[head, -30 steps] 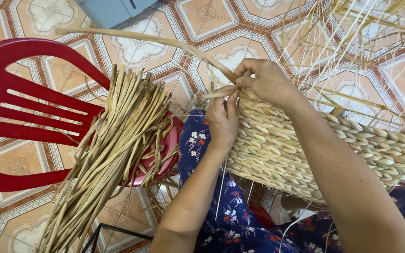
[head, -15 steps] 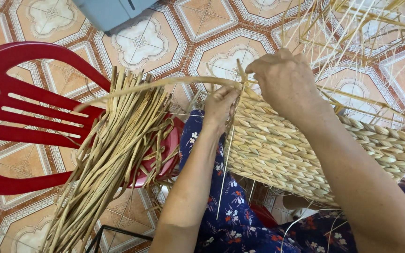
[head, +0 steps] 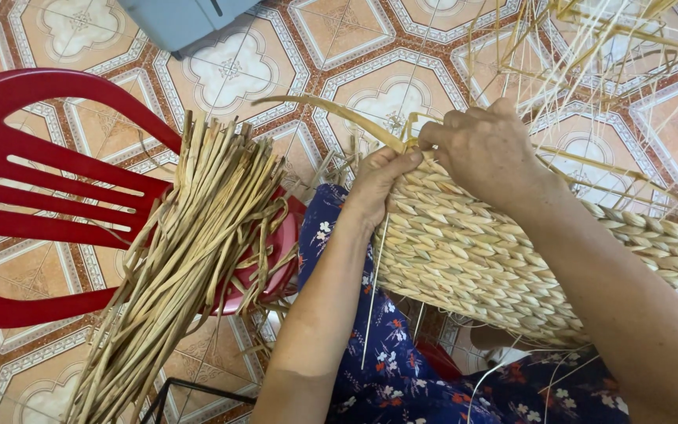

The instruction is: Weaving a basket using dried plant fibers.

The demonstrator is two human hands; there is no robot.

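Woven straw forms the half-made basket, which lies across the person's lap on blue floral fabric. Head view: the left hand presses against the basket's upper edge, thumb and fingers pinching a flat straw strand that arcs up and away to the left. The right hand is clenched over the same edge, just beside the left hand, knuckles upward, gripping the weave where the strand enters. Loose upright straw stakes fan out beyond the right hand. A thick bundle of straw strands lies left of the left forearm, resting on the seat of a red plastic chair. Patterned floor tiles lie below everything. A grey-blue object sits at the top edge; its kind cannot be determined.
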